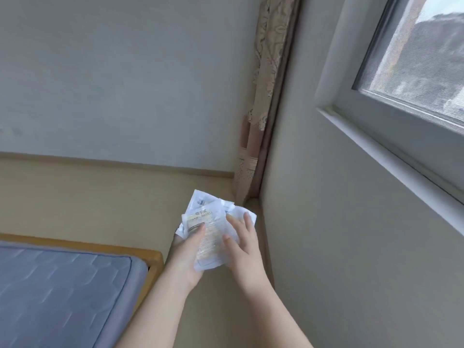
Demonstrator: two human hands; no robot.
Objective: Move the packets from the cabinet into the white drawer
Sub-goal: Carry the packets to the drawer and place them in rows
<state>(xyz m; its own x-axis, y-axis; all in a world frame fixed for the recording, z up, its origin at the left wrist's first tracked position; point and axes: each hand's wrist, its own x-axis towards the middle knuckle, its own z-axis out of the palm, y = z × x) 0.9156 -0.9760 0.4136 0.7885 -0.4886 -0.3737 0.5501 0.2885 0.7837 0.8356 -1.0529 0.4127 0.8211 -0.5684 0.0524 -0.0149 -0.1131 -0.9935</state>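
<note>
A stack of several white and clear packets [208, 222] with printed labels is held in front of me, above the beige floor. My left hand [187, 252] grips the stack from below and the left, its thumb pressed on the top packet. My right hand [242, 243] rests on the right side of the stack with its fingers spread over the top packet. Neither the cabinet nor the white drawer is in view.
A bed with a grey mattress [57, 295] and wooden frame [150, 257] fills the lower left. A patterned curtain [263, 96] hangs in the room corner. A wall with a window [414, 59] and white sill runs along the right. Beige floor [100, 197] lies ahead.
</note>
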